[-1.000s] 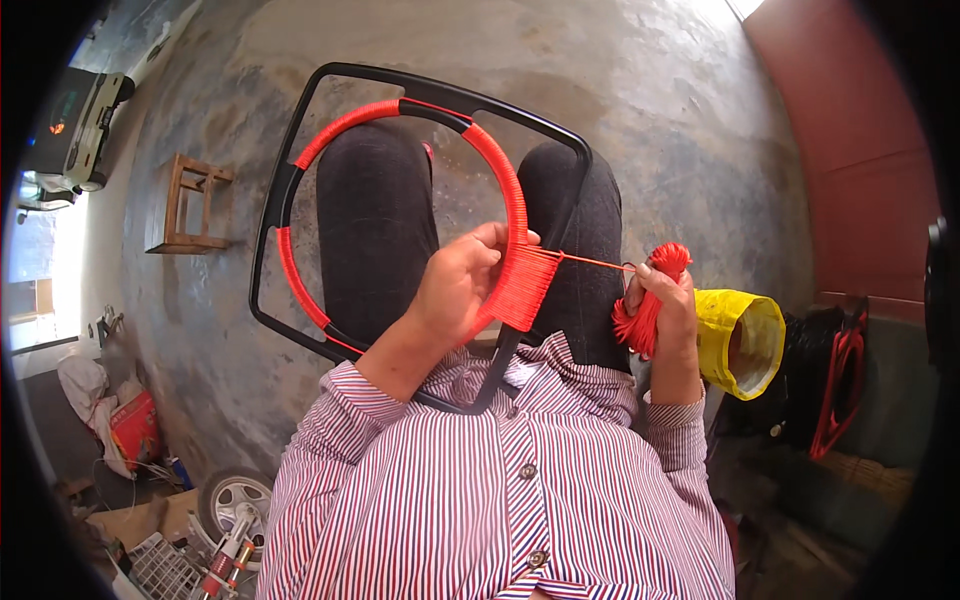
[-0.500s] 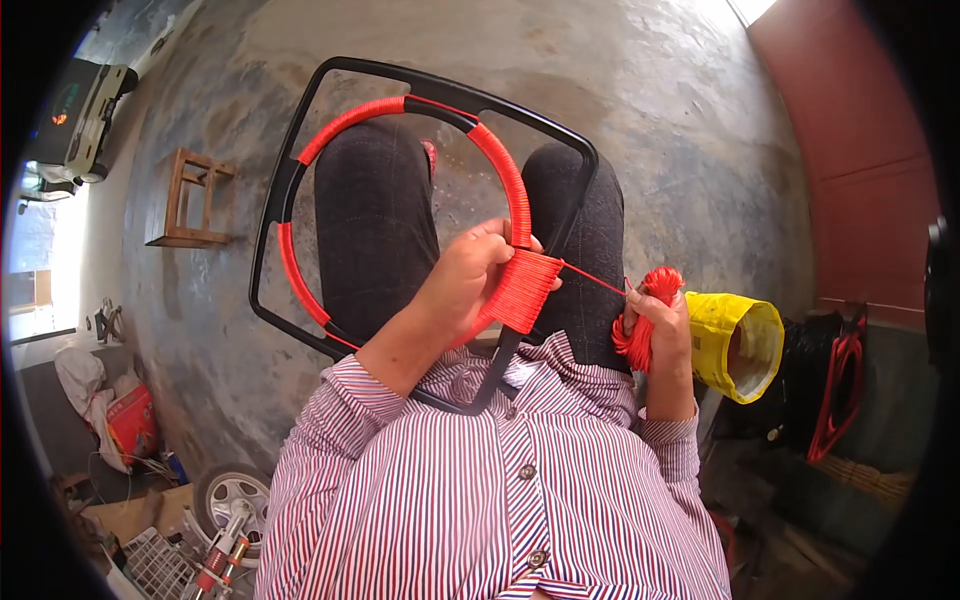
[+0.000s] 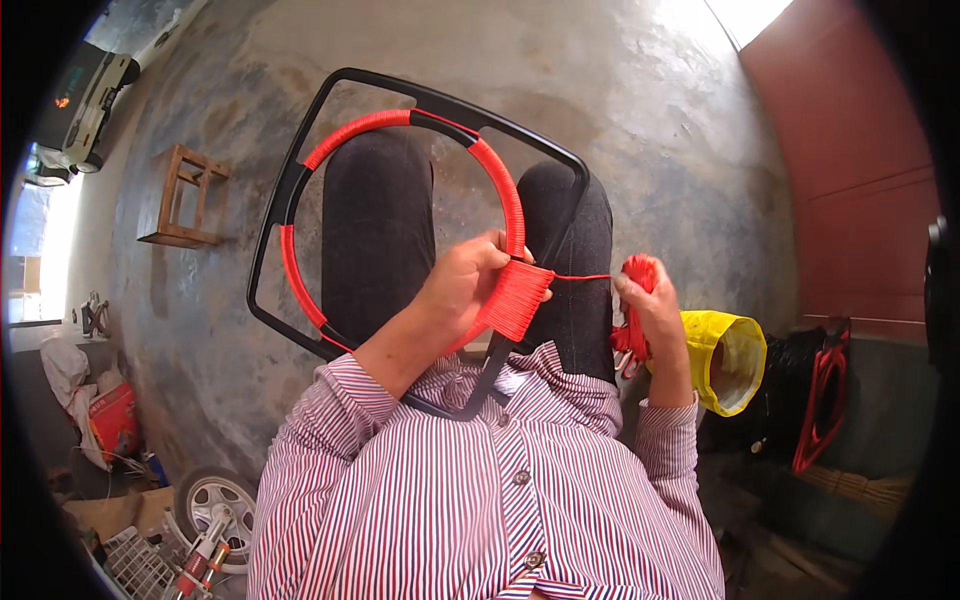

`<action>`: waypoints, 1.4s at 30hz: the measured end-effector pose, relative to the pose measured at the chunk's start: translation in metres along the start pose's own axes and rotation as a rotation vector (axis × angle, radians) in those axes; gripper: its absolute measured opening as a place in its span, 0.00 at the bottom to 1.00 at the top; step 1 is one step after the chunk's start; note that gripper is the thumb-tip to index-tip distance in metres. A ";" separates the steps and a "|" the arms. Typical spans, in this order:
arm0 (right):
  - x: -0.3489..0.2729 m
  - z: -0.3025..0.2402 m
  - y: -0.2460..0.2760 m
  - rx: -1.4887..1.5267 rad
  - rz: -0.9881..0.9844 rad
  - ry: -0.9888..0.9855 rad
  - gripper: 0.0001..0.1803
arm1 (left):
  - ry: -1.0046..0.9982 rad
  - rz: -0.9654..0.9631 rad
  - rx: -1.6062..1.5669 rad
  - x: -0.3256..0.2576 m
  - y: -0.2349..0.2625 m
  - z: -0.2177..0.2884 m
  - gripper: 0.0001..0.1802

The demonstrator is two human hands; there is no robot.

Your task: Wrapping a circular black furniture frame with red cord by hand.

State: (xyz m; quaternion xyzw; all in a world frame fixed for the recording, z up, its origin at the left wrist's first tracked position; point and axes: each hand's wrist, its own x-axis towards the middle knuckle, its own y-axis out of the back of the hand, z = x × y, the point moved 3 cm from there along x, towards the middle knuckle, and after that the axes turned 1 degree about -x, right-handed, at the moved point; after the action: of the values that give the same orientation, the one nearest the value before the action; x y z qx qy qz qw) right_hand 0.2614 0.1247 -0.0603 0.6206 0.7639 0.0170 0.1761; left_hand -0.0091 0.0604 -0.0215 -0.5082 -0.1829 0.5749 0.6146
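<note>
Floor (image 3: 660,130) first, since it's the biggest thing here: bare grey concrete, with a little wooden stool (image 3: 182,238) standing off on the left. Black frame (image 3: 455,108) is next, tilted over the dark trousers (image 3: 375,225) with its near end up by the striped shirt, which I'd guess lets the lap take the weight. Inside it sits the ring (image 3: 504,195), mostly bound in red cord, a few black gaps bare.

Yellow container (image 3: 694,345) is just beyond the right forearm, open end facing away from the person. Left hand (image 3: 455,288) is closed around the ring right beside the dense red block of windings (image 3: 516,302), fingertips peeking out past it, probably so nothing twists under the pull. Right hand (image 3: 657,308) is well apart from it, curled round a red hank (image 3: 637,270), thumb near where the line comes off. Can't really see how its other fingers sit, they're mostly hidden. Smallest bit: a single strand (image 3: 582,277) running nearly straight from block to hank, so the spacing looks like it's keeping that taut.
</note>
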 end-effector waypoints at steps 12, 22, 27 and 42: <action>-0.015 -0.153 -0.110 -0.887 -0.074 1.241 0.19 | -0.733 0.213 0.559 -0.019 -0.021 0.004 0.21; 0.003 -0.071 -0.061 -0.542 -0.040 0.676 0.21 | -0.216 0.212 0.120 -0.007 0.004 -0.001 0.21; -0.014 -0.087 -0.088 -0.648 -0.087 0.726 0.22 | -0.035 0.146 -0.002 -0.008 0.001 -0.002 0.19; -0.015 -0.028 0.002 1.207 -0.245 0.217 0.23 | -0.100 0.169 0.012 -0.008 0.004 -0.001 0.16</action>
State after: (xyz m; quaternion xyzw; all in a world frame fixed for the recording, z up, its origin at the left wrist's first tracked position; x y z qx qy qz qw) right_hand 0.2577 0.1168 -0.0298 0.5133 0.7181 -0.3749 -0.2833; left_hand -0.0124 0.0523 -0.0226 -0.4888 -0.1664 0.6506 0.5569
